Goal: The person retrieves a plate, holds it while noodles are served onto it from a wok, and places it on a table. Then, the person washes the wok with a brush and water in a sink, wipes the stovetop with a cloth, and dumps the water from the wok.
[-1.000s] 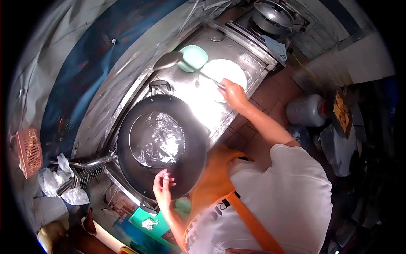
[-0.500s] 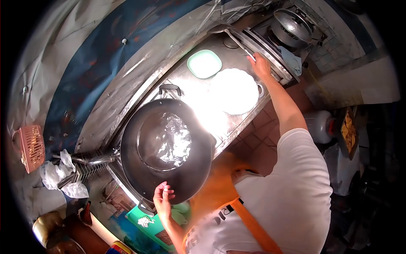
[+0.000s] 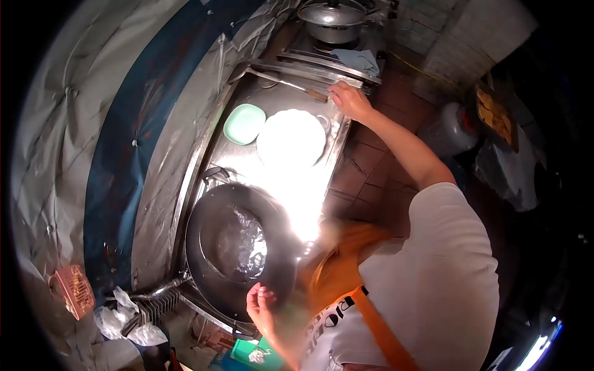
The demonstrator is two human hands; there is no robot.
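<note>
A large dark wok holds clear, rippling liquid. Over its near rim is my left hand, fingers curled in a pinch; what they hold, if anything, is too small to make out. A long-handled wok spatula with a wooden handle end lies along the far end of the metal counter. Just right of that end is my right hand, its fingers slightly bent and apart from the handle. Between wok and spatula stand a glaring white scalloped dish and a pale green dish.
A lidded pot sits on a stove beyond the counter, with a blue cloth nearby. At lower left are a pink basket and a white plastic bag. A gas cylinder stands on the tiled floor at right.
My right hand has let go of the spatula, which now rests on the counter. My left hand stays over the wok's near rim. The view has turned, shifting the counter leftward.
</note>
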